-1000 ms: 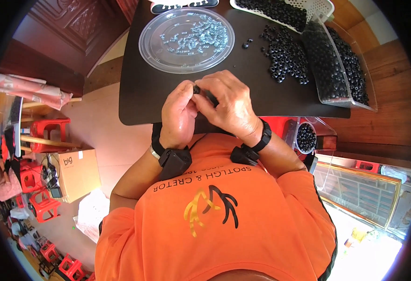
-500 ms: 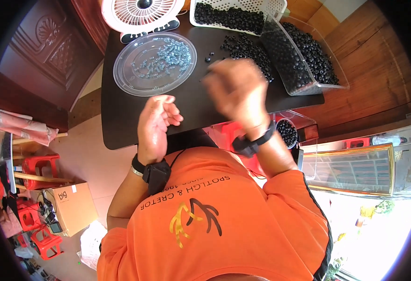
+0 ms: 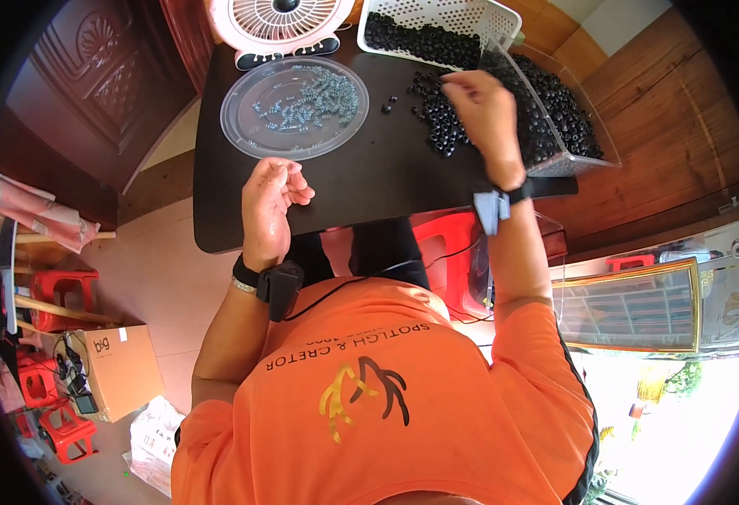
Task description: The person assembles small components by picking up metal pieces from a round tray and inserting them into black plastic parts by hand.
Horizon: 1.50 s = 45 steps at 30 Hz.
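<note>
Half-curled left hand (image 3: 273, 202) near you, bent right hand (image 3: 483, 109) above far-right glossy round black beads (image 3: 443, 136); you can't tell what either holds.

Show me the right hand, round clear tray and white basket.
Right hand (image 3: 489, 114), head view: its back.
Round clear tray (image 3: 242, 114), head view: bare left part.
White basket (image 3: 462, 18), head view: perforated back wall.

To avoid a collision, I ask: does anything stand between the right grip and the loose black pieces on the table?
Nothing visible does. The right grip is over the loose black pieces, hiding some; the clear box stands to their right, not between.
</note>
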Each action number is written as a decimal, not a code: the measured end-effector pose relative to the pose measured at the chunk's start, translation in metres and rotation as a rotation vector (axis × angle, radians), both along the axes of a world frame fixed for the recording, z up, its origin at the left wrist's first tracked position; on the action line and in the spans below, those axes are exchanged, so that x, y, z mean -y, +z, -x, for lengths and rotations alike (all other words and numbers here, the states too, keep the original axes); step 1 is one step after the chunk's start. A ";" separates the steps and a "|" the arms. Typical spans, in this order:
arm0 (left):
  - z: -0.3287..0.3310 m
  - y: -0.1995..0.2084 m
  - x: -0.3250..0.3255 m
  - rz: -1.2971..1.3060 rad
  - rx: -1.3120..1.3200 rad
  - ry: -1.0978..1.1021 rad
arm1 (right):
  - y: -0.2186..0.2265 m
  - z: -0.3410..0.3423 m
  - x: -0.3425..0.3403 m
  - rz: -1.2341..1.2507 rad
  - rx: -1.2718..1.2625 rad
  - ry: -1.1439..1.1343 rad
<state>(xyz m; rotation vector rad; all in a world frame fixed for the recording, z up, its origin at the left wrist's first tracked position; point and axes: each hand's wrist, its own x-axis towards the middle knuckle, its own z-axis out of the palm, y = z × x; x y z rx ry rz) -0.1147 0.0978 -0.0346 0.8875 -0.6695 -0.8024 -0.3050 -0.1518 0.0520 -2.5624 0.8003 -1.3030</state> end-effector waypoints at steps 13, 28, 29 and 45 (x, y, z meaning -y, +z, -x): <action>0.000 -0.001 0.001 -0.004 0.061 0.020 | -0.045 -0.057 0.010 -0.092 -0.490 0.064; 0.043 0.018 -0.012 -0.057 0.165 -0.294 | -0.021 -0.013 -0.151 -0.356 0.016 0.582; 0.045 0.018 -0.013 -0.062 0.168 -0.295 | -0.022 -0.013 -0.152 -0.295 0.022 0.596; 0.057 0.016 -0.026 0.057 -0.009 -0.392 | -0.032 -0.001 -0.166 -0.363 0.131 0.660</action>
